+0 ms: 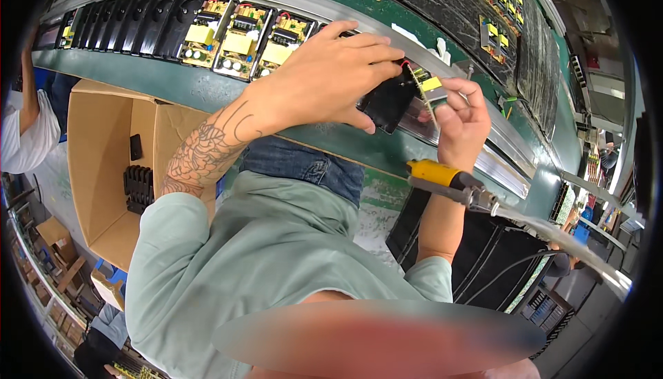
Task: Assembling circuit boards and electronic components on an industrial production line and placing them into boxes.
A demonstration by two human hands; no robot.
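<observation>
- Board (431,86) with a yellow component: we find it raised on edge, tilted, over the right end of the casing row.
- Right hand (464,113): we see thumb and fingers pinched on the board's right side.
- Left hand (328,75): we record fingers spread and thumb apart, reaching over the black casing (388,106); whether they press on it, we cannot tell.
- Red wire (406,65): we note it at the board's upper end, close to the left fingertips.
- Surroundings: we observe filled casings (237,42) and bare casings (141,27) farther left, and a yellow tool (435,172) near the right wrist.
- Step in hand: we judge it to be bringing board and casing together, the board not yet lying flat.
- Next move: in our judgement, it calls for a steady casing, a level board and the wire kept unpinched.
</observation>
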